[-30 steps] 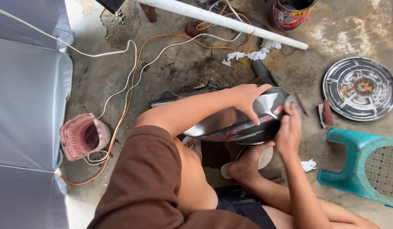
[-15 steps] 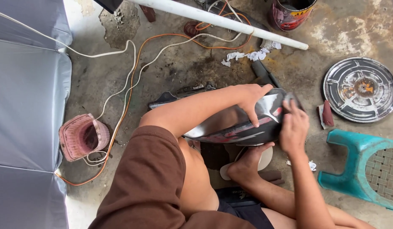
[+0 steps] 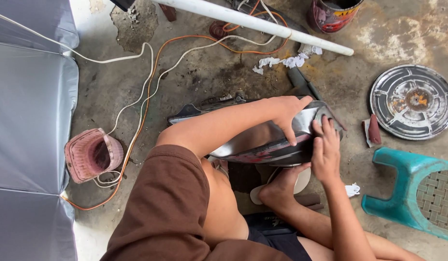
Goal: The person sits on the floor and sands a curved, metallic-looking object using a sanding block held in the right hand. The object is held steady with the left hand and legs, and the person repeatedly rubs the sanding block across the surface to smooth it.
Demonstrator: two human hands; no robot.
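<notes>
**Both hands on the curved metal panel**

Head view: I am looking down at a curved metal panel lying on the concrete floor by my bare foot. My left hand is pressing flat on its top, fingers spread. My right hand is lying against its right end, fingers extended. A round metal cover and a teal plastic stool are sitting nearby.

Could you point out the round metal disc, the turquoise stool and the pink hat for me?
round metal disc [image 3: 411, 101]: head view, on its rusty centre hub.
turquoise stool [image 3: 405, 176]: head view, on its plain plastic edge.
pink hat [image 3: 81, 162]: head view, on its outer brim.
</notes>
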